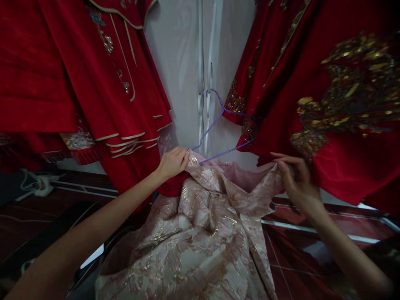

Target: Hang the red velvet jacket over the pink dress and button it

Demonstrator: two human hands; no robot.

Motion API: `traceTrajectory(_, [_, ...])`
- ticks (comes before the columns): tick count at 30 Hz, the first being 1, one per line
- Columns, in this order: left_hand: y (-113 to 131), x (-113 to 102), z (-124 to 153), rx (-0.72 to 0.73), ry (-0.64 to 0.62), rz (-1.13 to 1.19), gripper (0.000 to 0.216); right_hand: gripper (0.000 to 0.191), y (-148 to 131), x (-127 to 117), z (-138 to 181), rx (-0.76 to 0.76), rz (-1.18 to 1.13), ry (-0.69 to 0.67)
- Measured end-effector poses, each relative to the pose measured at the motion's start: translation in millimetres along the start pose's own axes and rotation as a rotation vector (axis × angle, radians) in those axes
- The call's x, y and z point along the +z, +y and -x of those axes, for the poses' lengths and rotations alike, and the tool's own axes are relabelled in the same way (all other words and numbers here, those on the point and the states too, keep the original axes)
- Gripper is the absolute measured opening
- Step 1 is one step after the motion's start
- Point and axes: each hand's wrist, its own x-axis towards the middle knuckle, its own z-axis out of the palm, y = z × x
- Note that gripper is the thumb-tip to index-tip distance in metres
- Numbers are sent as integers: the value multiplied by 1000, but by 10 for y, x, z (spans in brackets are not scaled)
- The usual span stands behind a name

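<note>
Head view: holding a pale brocade dress [212,233] by its upper edge, spread between two hands, below a purple hanger [222,108].
Clamps one part of the edge in the fingers of the left hand [175,161], beside the hanger; pinches the far part between thumb and fingertips of the right hand [296,177]. Could lose the right edge if that lighter pinch slips, or slide off the hanger under an uneven pull; could snag on the gold embroidery [353,87] of the nearby red garment [331,158] if swung right. Perhaps hangs free at the hook, in front of the white strips [213,41]. Cannot see the hanger's lower left end, behind fabric; cannot follow its right end against dark red. Cut off below: skirt and forearms.
</note>
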Motion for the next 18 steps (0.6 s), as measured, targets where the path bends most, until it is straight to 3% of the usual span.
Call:
traceTrajectory(2, [36, -4, -23, -91, -11, -38, 35, 14, -179, 122, -1, -99, -74, -34])
traceTrajectory(5, [-41, 44, 141, -177, -56, -76, 33, 13, -300, 267, -7, -132, -137, -35])
traceTrajectory(7, [-91, 92, 301, -101, -85, -37, 32, 12, -293, 331, -6, -122, -175, -53])
traceTrajectory(10, [-17, 138, 401, 139, -81, 98, 29, 11, -244, 409, -13, -100, -173, -87])
traceTrajectory(13, [243, 128, 189, 230, -20, 255, 25, 12, -259, 492, -76, -115, -133, -90])
traceTrajectory(18, [694, 190, -450, 185, 53, 392, 27, 12, -322, 638, -372, -237, -42, -171])
